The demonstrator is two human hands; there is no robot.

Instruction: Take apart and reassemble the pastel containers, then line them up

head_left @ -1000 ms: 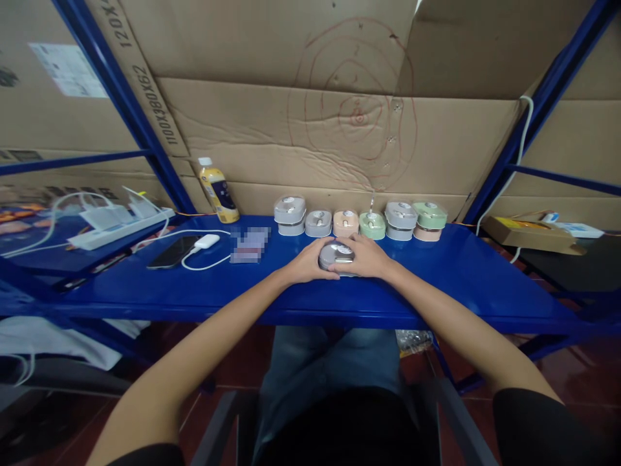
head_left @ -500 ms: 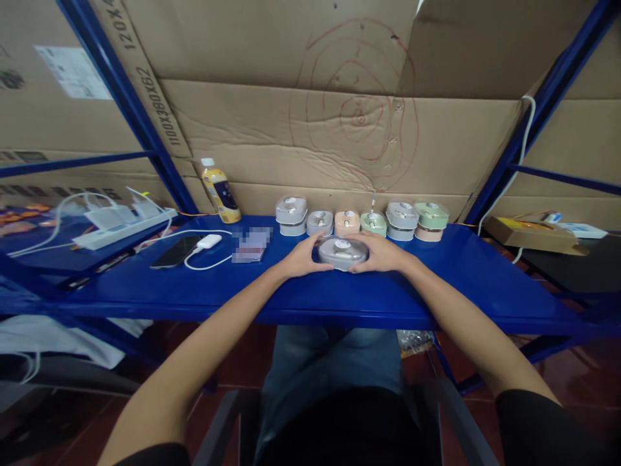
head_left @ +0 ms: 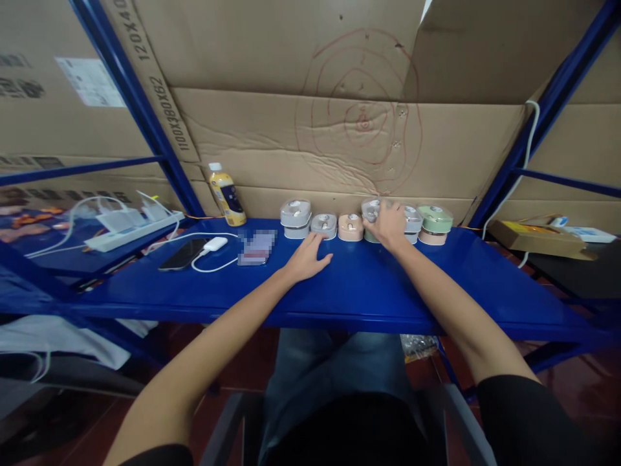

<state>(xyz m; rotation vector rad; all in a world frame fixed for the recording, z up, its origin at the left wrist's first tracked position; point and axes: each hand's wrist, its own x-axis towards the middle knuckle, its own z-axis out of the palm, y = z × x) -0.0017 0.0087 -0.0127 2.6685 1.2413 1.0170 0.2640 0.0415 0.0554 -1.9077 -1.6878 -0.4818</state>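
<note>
My right hand (head_left: 391,223) grips a grey box with a clear lid (head_left: 371,207) from its right side. That box sits over a green box (head_left: 370,237), which is mostly hidden behind it and my fingers. My left hand (head_left: 307,260) is empty, its fingers apart, low over the table in front of a single grey box (head_left: 324,228). A single pink box (head_left: 350,229) stands between the hands. To the left is a stack of boxes (head_left: 295,217). On the right are a grey stack (head_left: 413,223), partly behind my right hand, and a green box on a pink one (head_left: 435,219).
The boxes line the back of a blue table (head_left: 349,291), against a cardboard wall (head_left: 242,136). Left of them are a yellow bottle (head_left: 228,195), a phone (head_left: 183,254) with a white cable, a blurred flat item (head_left: 257,248) and a power strip (head_left: 136,232). An open carton (head_left: 538,238) lies at right.
The grey box has moved from between both hands at the front to the back row, over the green box, in my right hand. My left hand has let go and opened.
</note>
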